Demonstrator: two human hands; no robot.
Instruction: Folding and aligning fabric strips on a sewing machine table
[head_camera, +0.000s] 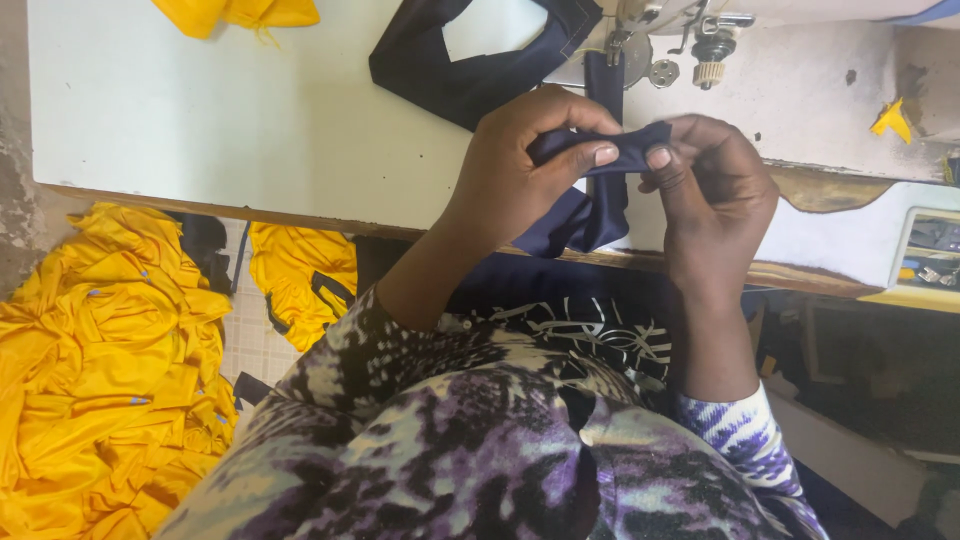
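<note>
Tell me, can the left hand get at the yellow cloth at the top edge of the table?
Probably not as things stand. The left hand pinches the dark blue strip together with the right hand, so its grip is occupied. The white table toward the yellow cloth shows nothing in the way.

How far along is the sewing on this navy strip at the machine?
Looks done: part of the navy band lies stitched behind the sewing machine. In hand: left hand and right hand pinch a fold in the navy strip, each grip closed on it. Left: the hanging end is unsewn; yellow garments are piled on the floor.
</note>
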